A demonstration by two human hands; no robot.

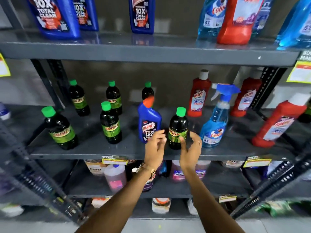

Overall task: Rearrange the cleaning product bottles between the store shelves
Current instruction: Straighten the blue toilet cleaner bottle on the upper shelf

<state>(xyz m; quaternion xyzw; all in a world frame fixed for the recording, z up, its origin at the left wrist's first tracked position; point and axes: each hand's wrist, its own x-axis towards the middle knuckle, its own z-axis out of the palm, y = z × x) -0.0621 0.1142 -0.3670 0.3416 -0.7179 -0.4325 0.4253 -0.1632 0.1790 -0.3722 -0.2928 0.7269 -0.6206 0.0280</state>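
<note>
Dark green-capped plastic bottle (pixel 178 128), upright on grey metal shelf (pixel 94 148): stands between your left hand (pixel 155 147) and right hand (pixel 191 148), both open, empty, right nearer.

This was a shop: grey metal shelves (pixel 148 52) carried rows of branded cleaning bottles (pixel 110 122), with yellow price tags (pixel 115 159) clipped below them on the shelf edges.

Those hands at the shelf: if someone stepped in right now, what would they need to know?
Left hand: open, empty, by the blue Harpic bottle.
Right hand: open, empty, thumb at the green-capped Sunny bottle.
Both bottles stand upright on the middle shelf, with more Sunny bottles to the left, red Harpic bottles and a Colin sprayer to the right.
Done: cannot tell. Left: grasp and move bottles.
</note>
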